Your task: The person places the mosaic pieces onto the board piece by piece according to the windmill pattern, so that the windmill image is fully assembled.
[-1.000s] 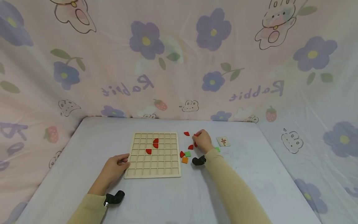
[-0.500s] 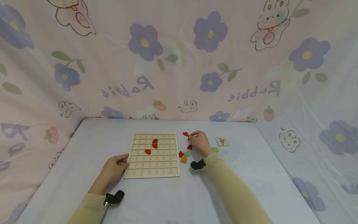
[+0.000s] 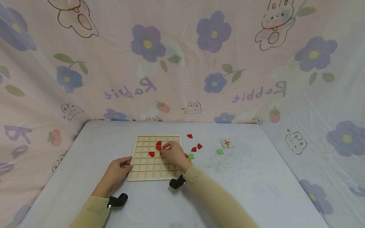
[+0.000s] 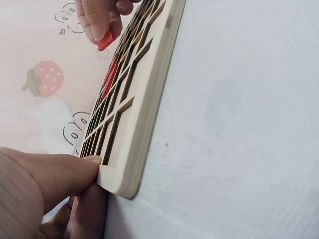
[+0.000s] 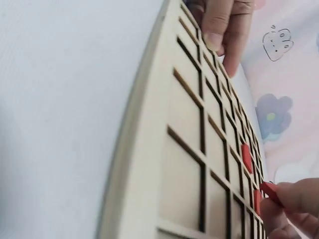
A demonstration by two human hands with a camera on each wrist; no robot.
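Note:
A square wooden grid board [image 3: 142, 168] lies on the white table. My left hand [image 3: 116, 172] grips its left edge, the thumb on the rim and the fingers at the side. Over the middle of the board, my right hand [image 3: 174, 155] pinches a red quarter-circle tile [image 5: 272, 193] between thumb and fingertips. Just left of those fingertips, two red tiles [image 3: 158, 145] sit in neighbouring cells, one behind the other. Another red quarter-circle tile [image 3: 151, 154] occupies a cell nearer to me and further left.
Right of the board lie loose red tiles [image 3: 199, 146], a green square tile [image 3: 191, 156] and an orange tile [image 3: 190, 161] mostly behind my right wrist. Further right are a second green tile [image 3: 220, 151] and a small pattern card [image 3: 227, 143]. A printed curtain [image 3: 176, 69] hangs behind the table.
My right hand has picked up a red tile from the loose ones and carried it left over the board. My left hand stays at the board's left edge.

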